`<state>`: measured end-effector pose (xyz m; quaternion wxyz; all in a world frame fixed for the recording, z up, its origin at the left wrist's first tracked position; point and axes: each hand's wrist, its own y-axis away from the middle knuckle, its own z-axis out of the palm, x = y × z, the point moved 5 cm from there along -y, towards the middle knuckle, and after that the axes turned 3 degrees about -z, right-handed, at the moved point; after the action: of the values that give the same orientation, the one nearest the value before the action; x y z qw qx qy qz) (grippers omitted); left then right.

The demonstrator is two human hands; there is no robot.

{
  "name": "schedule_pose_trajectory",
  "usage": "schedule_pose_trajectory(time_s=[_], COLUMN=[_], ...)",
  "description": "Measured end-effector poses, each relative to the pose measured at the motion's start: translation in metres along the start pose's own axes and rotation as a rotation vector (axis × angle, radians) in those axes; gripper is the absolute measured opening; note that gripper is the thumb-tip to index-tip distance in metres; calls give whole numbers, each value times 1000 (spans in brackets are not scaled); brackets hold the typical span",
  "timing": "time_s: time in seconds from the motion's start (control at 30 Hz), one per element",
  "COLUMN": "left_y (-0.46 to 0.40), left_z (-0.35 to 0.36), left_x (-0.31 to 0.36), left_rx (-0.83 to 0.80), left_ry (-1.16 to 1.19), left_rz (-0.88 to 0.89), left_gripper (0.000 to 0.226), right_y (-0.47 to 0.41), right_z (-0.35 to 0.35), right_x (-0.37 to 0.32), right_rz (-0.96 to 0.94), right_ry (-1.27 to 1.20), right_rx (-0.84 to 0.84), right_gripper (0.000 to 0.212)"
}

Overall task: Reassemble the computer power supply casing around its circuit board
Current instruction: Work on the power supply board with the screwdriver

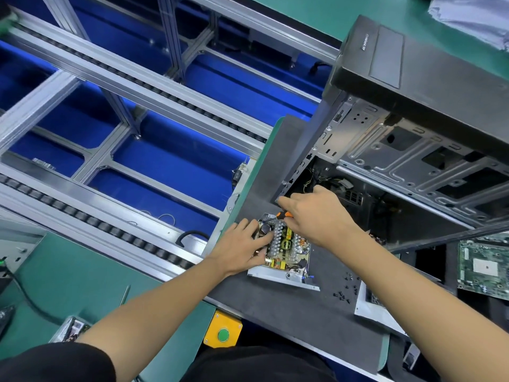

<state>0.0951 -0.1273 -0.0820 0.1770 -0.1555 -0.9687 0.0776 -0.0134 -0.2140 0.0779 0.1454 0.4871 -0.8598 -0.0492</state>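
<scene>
The power supply circuit board (292, 248), crowded with capacitors, coils and a silver heat sink, sits in its open metal casing base (281, 277) on the dark grey mat (289, 310). My left hand (242, 245) rests on the board's left side with fingers spread over the components. My right hand (319, 213) grips an orange-and-black screwdriver (283, 215) upright over the board's far end. The casing's silver cover (366, 307) lies to the right, partly hidden under my right forearm.
An open black computer tower (413, 133) lies on its side behind the board. Several small black screws (344, 293) lie scattered on the mat. A green motherboard (482, 266) sits at the right. A yellow box with a green button (223, 330) is at the bench edge. A conveyor frame (110, 128) runs left.
</scene>
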Motion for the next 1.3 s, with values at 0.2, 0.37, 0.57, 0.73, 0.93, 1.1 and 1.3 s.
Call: schedule_pose_trajectory(time_s=[0.2, 0.37, 0.57, 0.73, 0.93, 1.1, 1.3], left_y=[-1, 0, -1, -1, -1, 2, 15], left_z=[4, 6, 6, 6, 6, 9, 6], left_x=[4, 7, 8, 9, 8, 7, -7], left_rx=[49, 49, 44, 62, 90, 82, 69], left_ry=[-42, -27, 13, 36, 63, 58, 284], left_rz=[30, 25, 31, 25, 28, 15, -343], left_gripper=[35, 36, 31, 27, 24, 31, 40], right_y=[-3, -5, -7, -9, -11, -13, -13], right_z=[6, 9, 10, 9, 10, 14, 15], right_x=[-1, -4, -7, -9, -10, -12, -13], right_rz=[-16, -34, -50, -56, -68, -71, -76], right_ry=[-16, 3, 16, 38, 35, 37, 28], right_rx=[0, 7, -6, -3, 3, -2, -11], right_gripper=[11, 13, 13, 14, 15, 15, 15])
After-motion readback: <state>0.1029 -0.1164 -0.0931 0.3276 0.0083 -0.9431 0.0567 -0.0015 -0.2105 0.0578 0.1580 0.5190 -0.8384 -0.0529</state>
